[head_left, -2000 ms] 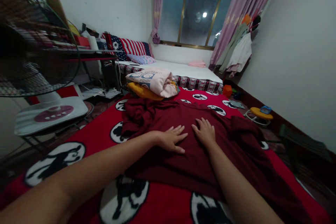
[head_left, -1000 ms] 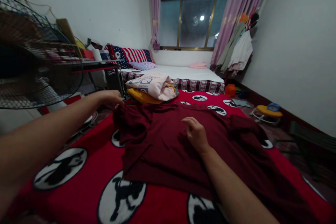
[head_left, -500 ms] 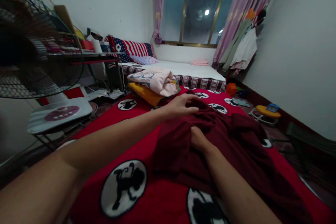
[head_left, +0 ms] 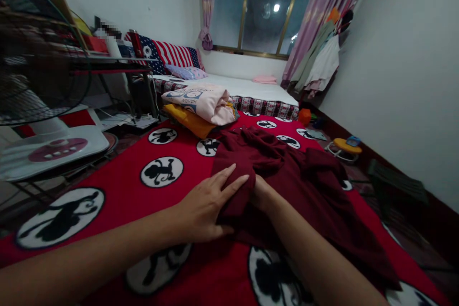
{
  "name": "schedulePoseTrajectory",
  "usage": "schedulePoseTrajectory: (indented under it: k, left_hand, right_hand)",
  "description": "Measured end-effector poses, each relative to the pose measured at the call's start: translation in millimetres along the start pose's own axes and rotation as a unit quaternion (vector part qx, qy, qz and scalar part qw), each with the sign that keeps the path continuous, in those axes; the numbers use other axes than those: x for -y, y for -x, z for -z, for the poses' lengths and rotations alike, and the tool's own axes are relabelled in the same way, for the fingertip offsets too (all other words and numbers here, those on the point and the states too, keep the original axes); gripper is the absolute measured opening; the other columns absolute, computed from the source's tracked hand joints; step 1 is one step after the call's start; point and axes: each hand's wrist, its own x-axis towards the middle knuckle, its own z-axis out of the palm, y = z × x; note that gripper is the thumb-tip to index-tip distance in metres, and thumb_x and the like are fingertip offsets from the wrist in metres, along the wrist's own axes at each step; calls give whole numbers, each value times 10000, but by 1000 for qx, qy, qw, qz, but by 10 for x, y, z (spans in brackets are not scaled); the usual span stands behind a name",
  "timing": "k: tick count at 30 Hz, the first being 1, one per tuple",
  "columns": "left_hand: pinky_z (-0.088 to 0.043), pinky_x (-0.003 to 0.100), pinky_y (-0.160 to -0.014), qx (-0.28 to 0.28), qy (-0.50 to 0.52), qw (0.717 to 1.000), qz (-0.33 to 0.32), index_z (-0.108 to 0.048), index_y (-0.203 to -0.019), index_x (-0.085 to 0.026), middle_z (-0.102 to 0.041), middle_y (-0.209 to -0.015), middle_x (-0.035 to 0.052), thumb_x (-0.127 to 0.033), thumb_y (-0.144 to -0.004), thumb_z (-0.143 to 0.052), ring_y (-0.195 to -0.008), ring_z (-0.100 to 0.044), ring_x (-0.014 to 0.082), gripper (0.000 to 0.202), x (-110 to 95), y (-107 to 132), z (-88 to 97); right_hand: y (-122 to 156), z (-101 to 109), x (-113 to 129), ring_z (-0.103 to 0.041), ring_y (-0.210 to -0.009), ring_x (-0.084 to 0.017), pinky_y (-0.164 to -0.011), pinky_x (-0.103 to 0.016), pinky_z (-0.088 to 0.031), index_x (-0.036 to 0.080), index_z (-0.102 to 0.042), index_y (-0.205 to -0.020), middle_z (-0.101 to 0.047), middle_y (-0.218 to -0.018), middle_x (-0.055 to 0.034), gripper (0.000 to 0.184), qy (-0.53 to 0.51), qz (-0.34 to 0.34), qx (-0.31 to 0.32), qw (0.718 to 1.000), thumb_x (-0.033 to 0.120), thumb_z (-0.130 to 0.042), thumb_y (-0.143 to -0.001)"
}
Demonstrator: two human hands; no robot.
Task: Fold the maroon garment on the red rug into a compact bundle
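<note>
A dark maroon garment [head_left: 287, 191] lies spread and wrinkled over a red blanket [head_left: 195, 172] patterned with white circles and black figures. On the garment's left edge rests my left hand [head_left: 211, 203], its fingers spread over the cloth. Just right of it, my right hand [head_left: 263, 196] is tucked under a fold of the same garment; its fingertips are hidden by the cloth. Beyond the garment sits a pile of folded clothes, with a pale pink one [head_left: 204, 105] on top of a mustard yellow one [head_left: 190, 119].
A fan [head_left: 39, 57] and a white chair [head_left: 64, 148] stand at the left, beside a cluttered desk [head_left: 114, 64]. Behind is a bed [head_left: 229, 83] below the window. Clothes [head_left: 322, 64] hang at the right, above a yellow stool [head_left: 344, 146].
My left hand has come down and back toward me, from above the garment's far part onto its left edge. My right hand stays at the fold. The view has shifted a little.
</note>
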Motion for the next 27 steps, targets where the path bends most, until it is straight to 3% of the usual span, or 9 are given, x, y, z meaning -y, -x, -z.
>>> schedulePoseTrajectory:
  k: [3, 6, 8, 11, 14, 18, 21, 24, 27]
  left_hand:
    - [-378, 415, -1086, -47, 2, 999, -5, -194, -1522, -247, -300, -1541, 127, -186, -794, -612, -1366, -375, 276, 842, 33, -11, -65]
    - [-473, 322, -921, -65, 45, 997, 3, -486, -1332, -188, -620, -1197, 104, -219, -890, -499, -1094, -588, 216, 443, 50, -39, -30]
    - [-479, 277, -777, -64, 63, 996, 23, -623, -1064, -169, -669, -945, 73, -231, -905, -476, -872, -627, 188, 225, 47, -41, 1]
    - [-429, 227, -667, -16, 96, 995, 21, -641, -795, -165, -649, -766, 30, -171, -861, -508, -717, -595, 144, 149, 48, -25, 44]
    - [-417, 196, -652, 108, 166, 980, -18, -687, -777, -169, -685, -802, 17, -247, -826, -614, -710, -602, 123, 117, 69, -61, 153]
    - [-433, 191, -584, 239, 246, 939, 2, -726, -850, -149, -700, -748, 24, -495, -882, -544, -646, -613, 127, 393, 142, -356, 309]
    - [-496, 240, -708, 107, 196, 974, 43, -720, -946, -137, -718, -852, 53, -427, -930, -464, -776, -654, 170, 387, 264, -708, 169]
    - [-430, 366, -1017, -66, 46, 992, 101, -614, -1234, -132, -590, -1301, 149, -291, -883, -545, -1198, -549, 251, 392, 429, -961, -212]
    - [-280, 472, -1142, -70, -49, 987, 137, -494, -1381, -143, -369, -1506, 185, -367, -916, -504, -1407, -320, 310, 516, 570, -1021, -572]
  right_hand:
    - [238, -62, 36, -639, -585, -181, -506, -282, -493, 147, -625, -990, -691, -760, -84, 376, -3, -70, 67, 995, 407, -359, -930]
    - [486, -27, 58, -613, -537, -140, -470, -214, -437, 135, -623, -945, -682, -731, -80, 412, -4, -56, 127, 990, 429, -334, -936]
    - [636, 20, 48, -602, -540, -122, -493, -204, -437, 141, -623, -992, -694, -762, -82, 464, 2, -58, 161, 985, 501, -336, -931]
    - [797, 97, 50, -597, -532, -115, -496, -207, -435, 132, -650, -1010, -701, -780, -91, 587, 72, -72, 187, 977, 623, -347, -904]
    - [795, 208, 169, -570, -498, -93, -470, -186, -401, 107, -698, -898, -691, -724, -79, 552, 194, -24, 122, 973, 620, -498, -848]
    - [418, 425, 466, -577, -513, -90, -487, -192, -438, 130, -686, -921, -694, -764, -53, 337, 267, 87, -41, 959, 431, -656, -773]
    - [-41, 578, 610, -643, -612, -143, -575, -256, -518, 140, -669, -1074, -695, -809, -67, 318, 341, 139, -165, 915, 284, -597, -799]
    - [-481, 675, 606, -685, -895, -207, -798, -340, -549, 180, -707, -1082, -626, -1197, -137, 345, 476, 204, -239, 821, 166, -626, -747]
    - [-819, 716, 555, -588, -1171, -261, -1006, -366, -453, 202, -754, -977, -410, -1470, -130, 327, 548, 229, -238, 768, 105, -679, -673]
